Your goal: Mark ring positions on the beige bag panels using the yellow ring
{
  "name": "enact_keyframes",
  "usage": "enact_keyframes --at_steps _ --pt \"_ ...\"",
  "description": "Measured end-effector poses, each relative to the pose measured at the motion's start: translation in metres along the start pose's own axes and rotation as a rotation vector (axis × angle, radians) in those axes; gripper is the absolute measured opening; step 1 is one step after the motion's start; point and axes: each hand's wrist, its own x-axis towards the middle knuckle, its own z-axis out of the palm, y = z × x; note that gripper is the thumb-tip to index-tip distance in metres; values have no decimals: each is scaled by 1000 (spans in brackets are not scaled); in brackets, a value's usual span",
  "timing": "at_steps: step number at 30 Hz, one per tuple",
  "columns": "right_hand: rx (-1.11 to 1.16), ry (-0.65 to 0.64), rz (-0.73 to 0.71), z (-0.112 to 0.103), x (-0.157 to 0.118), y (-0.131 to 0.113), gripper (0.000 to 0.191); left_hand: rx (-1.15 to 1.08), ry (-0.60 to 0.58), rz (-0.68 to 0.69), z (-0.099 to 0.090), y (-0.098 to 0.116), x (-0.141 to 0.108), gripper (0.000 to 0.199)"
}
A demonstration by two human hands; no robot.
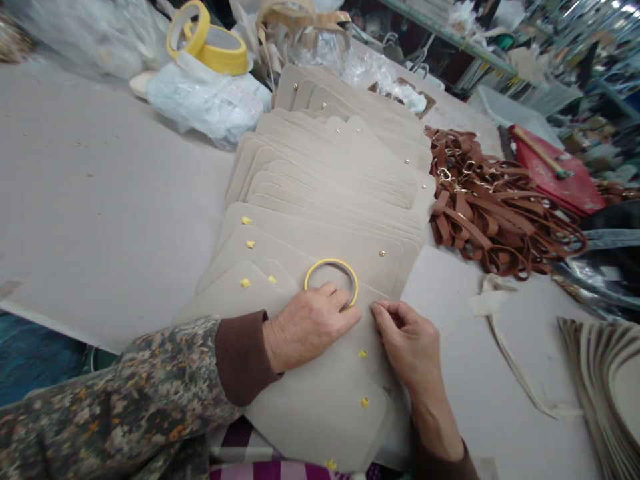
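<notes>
Overlapping beige panels (320,230) run in a long fanned stack down the middle of the table. Small yellow tape pieces (245,283) sit on the nearer panels, and some farther ones carry metal studs (383,253). My left hand (313,323) lies over the near panels with its fingers wrapped round a thin yellow tape roll (354,270). Just to its right, my right hand (407,337) has thumb and index finger pinched together at a panel's edge; what is between them is too small to make out.
Brown straps (485,207) with metal clasps lie in a heap on the right, beside a red item (560,170). Two larger yellow tape rolls (215,47) rest on a plastic-wrapped bundle (205,100) at the back left. Curved beige pieces (600,387) stand at the lower right.
</notes>
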Motion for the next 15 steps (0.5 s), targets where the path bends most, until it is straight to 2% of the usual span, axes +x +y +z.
enact_keyframes --at_steps 3,5,10,12,15 --pt "-120 43 -106 1 2 -3 25 -4 -15 -2 -1 0 -1 12" --pt "-157 56 -122 0 2 -2 24 0 -21 -6 -1 0 -1 13" --pt "-35 158 31 -4 -12 8 33 -5 -15 -5 0 0 -2 12" --pt "-32 169 -50 -4 -19 12 28 -3 -16 -11 0 0 -1 12" --pt "-187 182 -268 3 -22 12 24 -5 -14 -17 1 0 -1 11"
